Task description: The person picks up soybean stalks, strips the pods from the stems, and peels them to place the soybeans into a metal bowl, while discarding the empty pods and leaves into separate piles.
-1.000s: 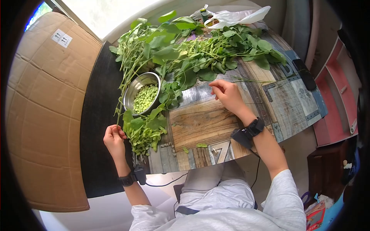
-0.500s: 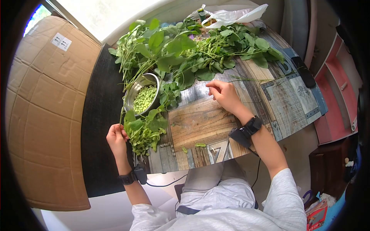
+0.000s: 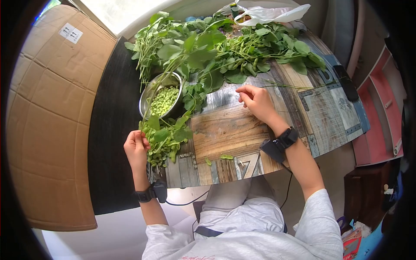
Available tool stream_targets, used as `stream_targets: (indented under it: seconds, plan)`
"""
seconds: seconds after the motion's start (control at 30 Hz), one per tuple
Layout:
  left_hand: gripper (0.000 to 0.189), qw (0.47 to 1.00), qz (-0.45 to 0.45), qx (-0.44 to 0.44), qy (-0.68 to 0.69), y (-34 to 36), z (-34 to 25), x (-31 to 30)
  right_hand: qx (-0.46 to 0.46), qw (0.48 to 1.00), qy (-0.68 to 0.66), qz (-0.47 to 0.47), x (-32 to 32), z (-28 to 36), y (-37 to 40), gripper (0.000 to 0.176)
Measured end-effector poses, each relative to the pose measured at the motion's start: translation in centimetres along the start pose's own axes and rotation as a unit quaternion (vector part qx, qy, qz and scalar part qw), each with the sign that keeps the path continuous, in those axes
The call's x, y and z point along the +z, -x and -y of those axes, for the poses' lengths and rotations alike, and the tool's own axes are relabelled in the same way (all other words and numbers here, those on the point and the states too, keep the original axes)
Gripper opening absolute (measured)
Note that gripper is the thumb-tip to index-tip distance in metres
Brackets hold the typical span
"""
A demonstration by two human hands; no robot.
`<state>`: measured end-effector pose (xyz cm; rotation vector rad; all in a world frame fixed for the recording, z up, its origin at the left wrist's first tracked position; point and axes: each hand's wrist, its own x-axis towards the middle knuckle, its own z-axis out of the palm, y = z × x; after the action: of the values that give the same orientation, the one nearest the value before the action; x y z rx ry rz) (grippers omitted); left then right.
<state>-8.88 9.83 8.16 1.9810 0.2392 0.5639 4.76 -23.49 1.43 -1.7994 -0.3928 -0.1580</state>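
Observation:
My left hand [image 3: 137, 149] is closed in a pinch at the left edge of the table, on the stem end of a leafy bean plant [image 3: 201, 50] whose stems blur across the metal bowl. Shelled green beans [image 3: 164, 100] lie in that metal bowl [image 3: 148, 99]. Beside my left fingers is a pile of green pods and leaves [image 3: 161, 151]. Over the wooden tabletop [image 3: 229, 130], my right hand [image 3: 256, 102] hovers with its fingers curled together; anything inside them is hidden.
More bean plants [image 3: 255, 56] cover the back of the table, with a white plastic bag [image 3: 275, 15] behind them. A dark phone-like object [image 3: 345, 82] lies at the right edge. Loose pods [image 3: 226, 157] lie near the front. A cardboard sheet [image 3: 52, 130] stands at left.
The view has shifted slightly. The plant's stem has swung from left of the bowl to across it, and my left hand sits a little higher and further right. My right hand stays curled.

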Motion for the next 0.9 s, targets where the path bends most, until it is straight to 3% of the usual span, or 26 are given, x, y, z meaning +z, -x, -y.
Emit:
stream_targets:
  seconds: [0.27,0.33,0.53,0.67,0.9]
  plan:
    - [0.022,0.998,0.051,-0.022,0.004,2.0,-0.9,2.0,-0.013,1.000,0.004,-0.006,0.1,0.1,0.0,0.017]
    - [0.020,0.998,0.060,-0.027,0.007,2.4,-1.1,2.3,-0.024,0.997,-0.056,-0.054,0.2,0.6,0.0,0.016]
    - [0.017,0.993,0.118,-0.016,-0.012,3.4,-1.0,3.3,-0.044,0.983,-0.032,-0.178,-0.1,0.6,-0.2,0.024]
    - [0.016,0.991,0.128,-0.013,-0.023,3.9,-1.1,3.8,-0.088,0.976,-0.005,-0.197,-0.1,0.1,-0.4,0.029]
    - [0.014,0.990,0.143,-0.003,-0.010,4.4,-0.6,4.2,-0.076,0.974,-0.008,-0.211,-0.2,-0.2,-0.5,0.031]
